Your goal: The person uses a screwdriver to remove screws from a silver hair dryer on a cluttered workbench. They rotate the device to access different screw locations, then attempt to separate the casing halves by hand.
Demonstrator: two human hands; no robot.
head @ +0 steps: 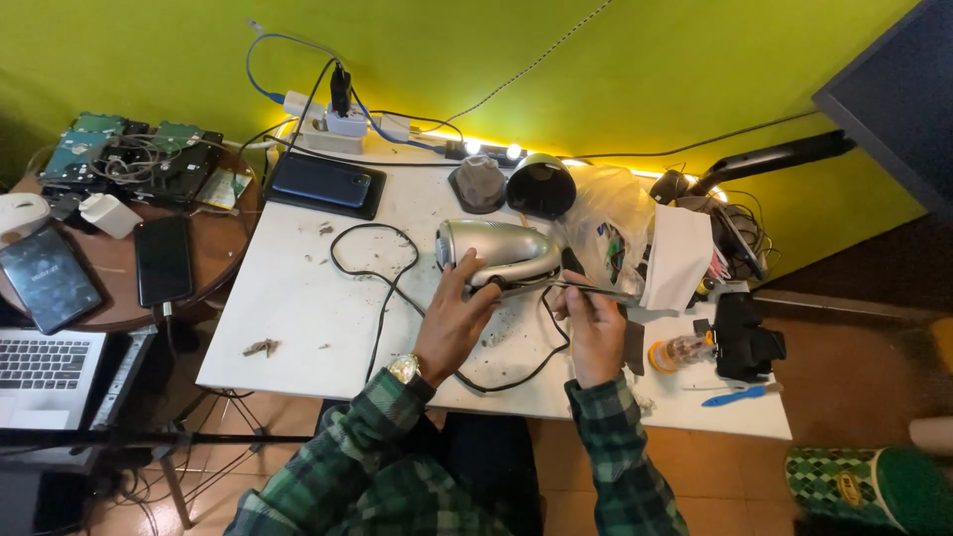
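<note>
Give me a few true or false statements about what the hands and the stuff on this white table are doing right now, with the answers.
1. The left hand grips the silver hair dryer. True.
2. The right hand is empty. False: it holds a thin tool against the dryer.
3. The dryer's black cord lies on the white table. True.
4. A laptop sits on the white table. False: the laptop is off to the left, beside the round brown table.
</note>
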